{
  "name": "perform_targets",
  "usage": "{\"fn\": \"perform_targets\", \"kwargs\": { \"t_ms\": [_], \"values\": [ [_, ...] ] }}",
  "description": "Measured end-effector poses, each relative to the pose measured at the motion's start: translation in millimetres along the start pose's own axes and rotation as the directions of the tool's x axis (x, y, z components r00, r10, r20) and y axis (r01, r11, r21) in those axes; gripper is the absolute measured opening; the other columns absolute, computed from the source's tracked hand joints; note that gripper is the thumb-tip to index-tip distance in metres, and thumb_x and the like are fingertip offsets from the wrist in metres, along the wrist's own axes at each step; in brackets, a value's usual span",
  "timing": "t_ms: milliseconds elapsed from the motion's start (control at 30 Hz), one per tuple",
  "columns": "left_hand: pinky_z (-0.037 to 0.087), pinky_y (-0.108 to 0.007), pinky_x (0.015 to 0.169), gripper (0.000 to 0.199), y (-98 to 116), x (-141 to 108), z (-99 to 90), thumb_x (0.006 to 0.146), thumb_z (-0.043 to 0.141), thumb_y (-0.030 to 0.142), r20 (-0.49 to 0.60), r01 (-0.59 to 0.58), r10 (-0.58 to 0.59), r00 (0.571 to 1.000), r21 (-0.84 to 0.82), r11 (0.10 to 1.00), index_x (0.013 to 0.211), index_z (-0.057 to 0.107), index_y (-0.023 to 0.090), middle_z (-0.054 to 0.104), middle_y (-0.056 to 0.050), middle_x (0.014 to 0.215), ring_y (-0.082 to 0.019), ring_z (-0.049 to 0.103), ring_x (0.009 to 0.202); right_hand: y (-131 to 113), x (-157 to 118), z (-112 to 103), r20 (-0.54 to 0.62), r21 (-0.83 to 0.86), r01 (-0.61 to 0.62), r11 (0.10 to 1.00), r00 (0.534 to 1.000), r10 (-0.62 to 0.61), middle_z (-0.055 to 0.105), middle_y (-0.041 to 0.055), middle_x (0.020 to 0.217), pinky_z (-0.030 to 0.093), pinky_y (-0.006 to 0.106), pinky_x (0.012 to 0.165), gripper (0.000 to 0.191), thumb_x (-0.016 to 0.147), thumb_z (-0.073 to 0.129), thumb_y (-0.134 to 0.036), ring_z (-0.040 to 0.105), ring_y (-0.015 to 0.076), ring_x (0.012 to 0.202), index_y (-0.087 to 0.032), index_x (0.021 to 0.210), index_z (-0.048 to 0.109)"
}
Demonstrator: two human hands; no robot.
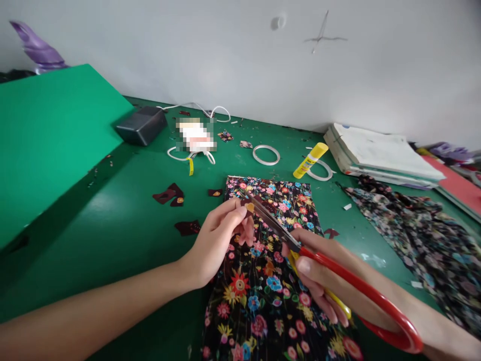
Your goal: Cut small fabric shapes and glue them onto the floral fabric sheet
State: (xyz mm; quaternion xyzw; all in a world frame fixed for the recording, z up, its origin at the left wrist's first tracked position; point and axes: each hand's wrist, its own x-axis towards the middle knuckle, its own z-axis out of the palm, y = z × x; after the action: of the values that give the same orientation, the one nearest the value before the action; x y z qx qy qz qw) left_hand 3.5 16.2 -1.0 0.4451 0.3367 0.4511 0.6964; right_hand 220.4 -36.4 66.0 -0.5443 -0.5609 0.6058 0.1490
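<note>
My left hand (221,235) pinches a small dark brown fabric scrap (248,206) with an orange-yellow motif between thumb and fingers. Large red-handled scissors (356,273) are in my right hand (319,265), their blades pointing up and left beside the scrap. Whether the blades touch it I cannot tell. Under my right fingers shows a yellow strip (340,303); whether it belongs to the scissors is unclear. Beneath both hands lies black floral fabric (259,291). More brown scraps (188,228) lie left of my left hand.
On the green table (112,281) stand a yellow glue stick (311,160) and a dark box (142,125). A white ring (266,155) lies near the wall. Stacked books (383,155) and crumpled floral cloth (421,235) are at right; a green board (56,145) is at left.
</note>
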Motion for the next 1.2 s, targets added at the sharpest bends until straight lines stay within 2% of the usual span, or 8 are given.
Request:
{"fn": "perform_targets", "kwargs": {
  "t_ms": [133,300,500,600,700,867,1000,1200],
  "values": [
    [0.039,-0.026,0.059,0.032,1.3,0.1,0.5,0.102,0.049,0.028,-0.007,0.003,-0.003,1.000,-0.012,1.000,0.072,0.053,0.020,0.060,0.002,0.066,-0.012,0.054,0.062,-5.7,-0.3,-0.7,0.004,0.001,-0.046,0.999,0.999,0.046,0.052,-0.0047,0.061,0.046,0.023,0.043,0.071,0.086,0.058,-0.073,0.053,0.0115,0.047,-0.021,0.133,0.049],
    [0.039,-0.026,0.059,0.032,2.4,-0.7,1.3,0.101,0.049,0.028,-0.006,-0.004,0.004,1.000,-0.023,1.000,0.071,0.052,0.020,0.060,0.002,0.065,-0.012,0.055,0.061,-5.3,2.1,-4.7,0.112,-0.011,-0.018,1.000,0.994,0.019,0.047,-0.0070,0.055,0.039,0.018,0.041,0.050,0.093,0.054,-0.068,0.050,0.0087,0.044,-0.021,0.107,0.054],
    [0.040,-0.027,0.057,0.033,1.3,-0.7,1.5,0.101,0.049,0.035,-0.018,-0.014,0.013,1.000,-0.028,1.000,0.073,0.054,0.020,0.061,0.001,0.066,-0.013,0.055,0.060,-0.1,1.2,-2.3,0.063,-0.019,0.007,1.000,0.998,-0.006,0.044,-0.0072,0.056,0.036,0.018,0.040,0.046,0.093,0.052,-0.070,0.046,0.0086,0.044,-0.024,0.096,0.049],
    [0.042,-0.027,0.059,0.037,1.4,-0.4,1.1,0.101,0.052,0.044,0.048,-0.005,0.003,0.999,0.042,0.999,0.077,0.063,0.018,0.066,-0.002,0.071,-0.014,0.058,0.064,-2.7,1.4,-3.8,0.085,-0.005,-0.015,1.000,0.996,0.016,0.046,-0.0060,0.058,0.037,0.019,0.041,0.048,0.090,0.054,-0.072,0.049,0.0102,0.046,-0.025,0.099,0.051],
    [0.042,-0.026,0.060,0.033,2.0,0.1,1.4,0.100,0.055,0.040,0.067,0.031,-0.035,0.997,0.065,0.997,0.080,0.067,0.017,0.069,-0.003,0.074,-0.014,0.063,0.066,-5.1,1.6,-4.0,0.102,-0.014,-0.030,0.999,0.994,0.032,0.046,-0.0059,0.056,0.038,0.021,0.041,0.053,0.088,0.054,-0.075,0.050,0.0118,0.046,-0.024,0.105,0.055],
    [0.043,-0.026,0.060,0.030,2.0,0.7,2.0,0.101,0.053,0.033,0.013,0.034,-0.033,0.999,-0.027,0.999,0.076,0.062,0.019,0.066,0.000,0.069,-0.013,0.061,0.063,-4.1,0.4,2.0,-0.036,-0.109,0.017,0.994,0.999,-0.021,0.045,-0.0056,0.057,0.032,0.021,0.039,0.059,0.089,0.050,-0.076,0.044,0.0101,0.043,-0.024,0.115,0.059],
    [0.042,-0.025,0.060,0.033,1.0,0.6,1.5,0.101,0.049,0.027,0.010,0.025,-0.024,1.000,-0.081,0.996,0.069,0.054,0.019,0.064,0.001,0.066,-0.012,0.059,0.062,-8.0,2.7,-1.7,-0.051,-0.104,0.014,0.995,0.998,-0.020,0.053,-0.0020,0.065,0.036,0.024,0.042,0.067,0.083,0.055,-0.078,0.051,0.0129,0.049,-0.024,0.123,0.060],
    [0.041,-0.024,0.058,0.030,0.6,0.6,0.5,0.100,0.049,0.023,0.003,-0.014,0.015,1.000,-0.101,0.995,0.071,0.056,0.020,0.065,0.003,0.067,-0.011,0.059,0.061,-4.4,8.0,-19.0,0.023,-0.131,0.095,0.987,0.995,-0.092,0.069,0.0028,0.082,0.049,0.028,0.060,0.060,0.072,0.078,-0.056,0.061,0.0184,0.067,-0.024,0.121,0.063]
  ]
}}
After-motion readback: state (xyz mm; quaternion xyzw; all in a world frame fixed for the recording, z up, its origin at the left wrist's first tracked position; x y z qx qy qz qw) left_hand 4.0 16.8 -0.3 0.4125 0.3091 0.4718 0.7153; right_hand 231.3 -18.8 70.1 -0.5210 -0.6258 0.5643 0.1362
